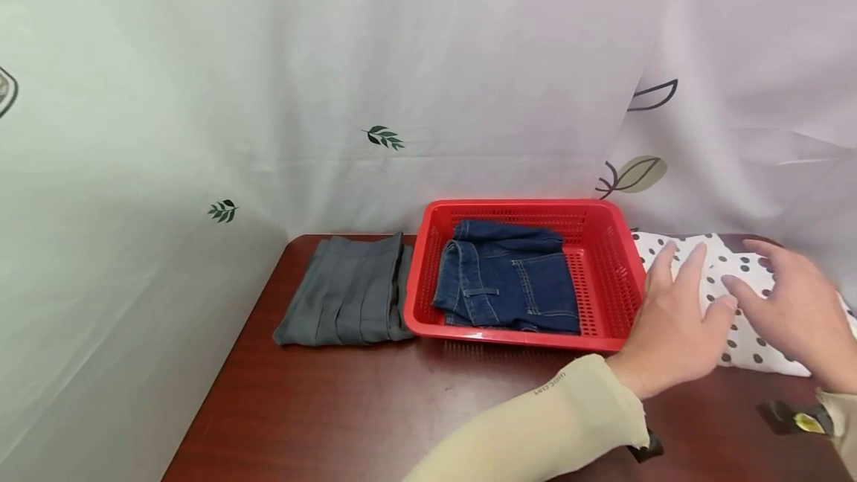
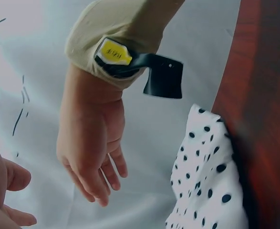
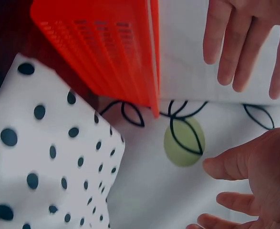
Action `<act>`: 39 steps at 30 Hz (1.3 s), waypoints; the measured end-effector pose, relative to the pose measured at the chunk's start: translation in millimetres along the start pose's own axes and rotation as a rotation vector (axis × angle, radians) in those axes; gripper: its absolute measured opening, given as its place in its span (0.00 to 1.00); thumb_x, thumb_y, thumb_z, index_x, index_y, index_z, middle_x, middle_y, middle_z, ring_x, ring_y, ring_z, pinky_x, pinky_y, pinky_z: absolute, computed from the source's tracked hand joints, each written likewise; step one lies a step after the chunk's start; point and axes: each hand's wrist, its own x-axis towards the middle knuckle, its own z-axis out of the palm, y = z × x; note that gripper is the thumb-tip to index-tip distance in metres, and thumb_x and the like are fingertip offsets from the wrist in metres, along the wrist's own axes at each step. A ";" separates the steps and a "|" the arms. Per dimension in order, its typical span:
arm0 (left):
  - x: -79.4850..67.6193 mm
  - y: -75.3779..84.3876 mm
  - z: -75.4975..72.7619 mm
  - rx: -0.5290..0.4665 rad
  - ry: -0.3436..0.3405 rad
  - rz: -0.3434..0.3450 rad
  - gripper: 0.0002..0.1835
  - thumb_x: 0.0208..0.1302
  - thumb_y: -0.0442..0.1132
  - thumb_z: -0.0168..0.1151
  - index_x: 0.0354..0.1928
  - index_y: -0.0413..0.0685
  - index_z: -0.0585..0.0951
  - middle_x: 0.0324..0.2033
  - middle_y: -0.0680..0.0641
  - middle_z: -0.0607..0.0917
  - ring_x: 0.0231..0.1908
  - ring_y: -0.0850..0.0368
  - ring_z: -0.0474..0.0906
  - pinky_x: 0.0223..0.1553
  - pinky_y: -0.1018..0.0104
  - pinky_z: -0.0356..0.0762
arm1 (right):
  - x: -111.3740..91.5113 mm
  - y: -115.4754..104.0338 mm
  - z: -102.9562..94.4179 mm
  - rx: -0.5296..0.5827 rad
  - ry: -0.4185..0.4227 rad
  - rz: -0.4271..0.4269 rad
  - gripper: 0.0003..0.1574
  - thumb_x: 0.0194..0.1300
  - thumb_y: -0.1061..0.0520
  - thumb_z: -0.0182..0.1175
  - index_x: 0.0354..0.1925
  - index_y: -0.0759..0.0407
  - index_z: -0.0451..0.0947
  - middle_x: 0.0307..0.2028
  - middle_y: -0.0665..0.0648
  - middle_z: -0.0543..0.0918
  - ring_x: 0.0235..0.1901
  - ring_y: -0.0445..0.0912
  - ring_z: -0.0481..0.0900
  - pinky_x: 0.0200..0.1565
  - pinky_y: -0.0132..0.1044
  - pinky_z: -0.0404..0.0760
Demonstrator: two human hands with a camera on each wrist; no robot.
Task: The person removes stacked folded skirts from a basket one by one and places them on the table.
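A white cloth with dark polka dots (image 1: 756,344) lies flat on the table at the right. My left hand (image 1: 676,329) hovers over its left side, by the basket's right edge, with fingers spread. Above the cloth's right part is my right hand (image 1: 800,311), its fingers loosely bent. Neither hand holds anything. In the right wrist view, both the right hand (image 3: 268,176) and the left hand (image 3: 249,38) appear apart from the dotted cloth (image 3: 58,157). The left wrist view shows the right hand (image 2: 89,138) hanging beside the cloth (image 2: 206,176).
A red plastic basket (image 1: 522,335) stands mid-table with folded blue denim (image 1: 495,281) inside. Folded grey pleated fabric (image 1: 344,292) lies against its left side. The brown table (image 1: 321,407) meets a pale printed curtain (image 1: 495,95) behind and at the left.
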 end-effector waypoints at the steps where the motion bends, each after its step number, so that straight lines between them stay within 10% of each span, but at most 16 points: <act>1: -0.3 -0.6 -3.4 -0.006 0.002 -0.009 0.36 0.71 0.51 0.56 0.78 0.70 0.57 0.75 0.61 0.54 0.72 0.66 0.53 0.56 0.64 0.76 | 0.4 -2.7 1.0 0.013 -0.003 -0.009 0.36 0.65 0.60 0.60 0.65 0.79 0.62 0.52 0.84 0.68 0.49 0.76 0.66 0.44 0.70 0.63; 19: 15.3 -32.0 -78.0 -0.015 0.094 -0.039 0.33 0.73 0.50 0.55 0.78 0.63 0.61 0.76 0.56 0.57 0.73 0.60 0.54 0.61 0.58 0.74 | 13.3 -53.6 16.7 0.102 -0.150 -0.045 0.49 0.67 0.56 0.64 0.72 0.77 0.50 0.58 0.83 0.67 0.53 0.78 0.68 0.47 0.73 0.70; 39: 34.8 -84.6 -145.8 0.087 0.020 -0.161 0.34 0.77 0.52 0.52 0.79 0.55 0.57 0.79 0.47 0.50 0.77 0.48 0.46 0.73 0.44 0.52 | 44.9 -107.5 44.8 0.235 -0.392 -0.018 0.49 0.68 0.54 0.62 0.73 0.76 0.50 0.63 0.80 0.66 0.58 0.75 0.71 0.51 0.66 0.77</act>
